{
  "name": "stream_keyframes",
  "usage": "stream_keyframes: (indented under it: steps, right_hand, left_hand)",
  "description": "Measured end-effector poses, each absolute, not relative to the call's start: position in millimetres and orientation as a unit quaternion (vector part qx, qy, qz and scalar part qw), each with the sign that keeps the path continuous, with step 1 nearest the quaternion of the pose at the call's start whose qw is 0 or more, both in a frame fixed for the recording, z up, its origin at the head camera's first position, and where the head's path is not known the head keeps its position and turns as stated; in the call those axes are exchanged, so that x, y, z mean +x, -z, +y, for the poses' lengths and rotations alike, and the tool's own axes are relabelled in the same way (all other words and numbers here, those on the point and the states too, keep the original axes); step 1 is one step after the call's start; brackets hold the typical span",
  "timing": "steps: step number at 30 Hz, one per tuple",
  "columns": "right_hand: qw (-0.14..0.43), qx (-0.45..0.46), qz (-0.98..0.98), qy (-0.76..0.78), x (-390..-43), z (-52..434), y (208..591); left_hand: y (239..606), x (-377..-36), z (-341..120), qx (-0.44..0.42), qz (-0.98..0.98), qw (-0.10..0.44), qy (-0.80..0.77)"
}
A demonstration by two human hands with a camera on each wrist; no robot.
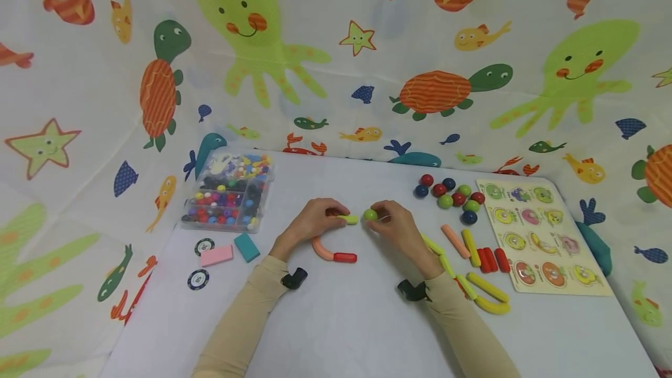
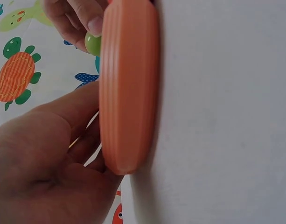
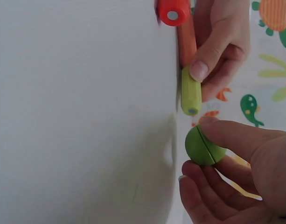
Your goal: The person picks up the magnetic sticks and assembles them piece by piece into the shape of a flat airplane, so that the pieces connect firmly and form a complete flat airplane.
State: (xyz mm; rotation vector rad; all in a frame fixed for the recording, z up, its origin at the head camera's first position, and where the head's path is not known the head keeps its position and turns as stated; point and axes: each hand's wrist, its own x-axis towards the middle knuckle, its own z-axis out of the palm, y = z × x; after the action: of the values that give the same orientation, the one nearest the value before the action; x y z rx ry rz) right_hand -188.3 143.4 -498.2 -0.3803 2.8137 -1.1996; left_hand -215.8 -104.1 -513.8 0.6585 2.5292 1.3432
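Between its thumb and fingers my left hand [image 1: 315, 219] pinches a short yellow-green magnetic stick [image 1: 349, 220]. A metal disc shows at that stick's free end in the right wrist view. Across a small gap, my right hand [image 1: 397, 227] pinches a green ball [image 3: 201, 148] that has a seam round it. Below the left hand, a curved orange stick [image 1: 322, 251] lies on the table, end to end with a straight red stick [image 1: 345, 258]. The orange stick [image 2: 129, 88] fills much of the left wrist view; whether it touches the yellow-green stick I cannot tell.
At the left stand a divided bead box [image 1: 226, 194], a pink block [image 1: 216, 255], a teal block [image 1: 247, 248] and two chips. Several coloured balls [image 1: 445, 201] lie at the back right, near a puzzle board [image 1: 564, 273]. Loose sticks [image 1: 455, 241] lie by the right forearm.
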Motion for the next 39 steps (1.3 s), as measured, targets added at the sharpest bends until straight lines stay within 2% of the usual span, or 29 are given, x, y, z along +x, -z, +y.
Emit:
stream_keyframes:
  steps: [13, 30, 39]
  right_hand:
    - [0.033, -0.142, 0.909, 0.390, -184.6, 136.7, 502.2]
    - [0.037, -0.121, 0.914, 0.385, -183.5, 134.4, 506.0]
    - [-0.002, -0.105, 0.909, 0.403, -185.5, 151.6, 497.7]
  left_hand:
    - [512.5, -217.0, -103.0, 0.227, 0.856, 0.100, -0.453]
    - [513.5, -214.7, -103.2, 0.224, 0.853, 0.101, -0.460]
    - [512.9, -211.3, -104.7, 0.210, 0.854, 0.088, -0.468]
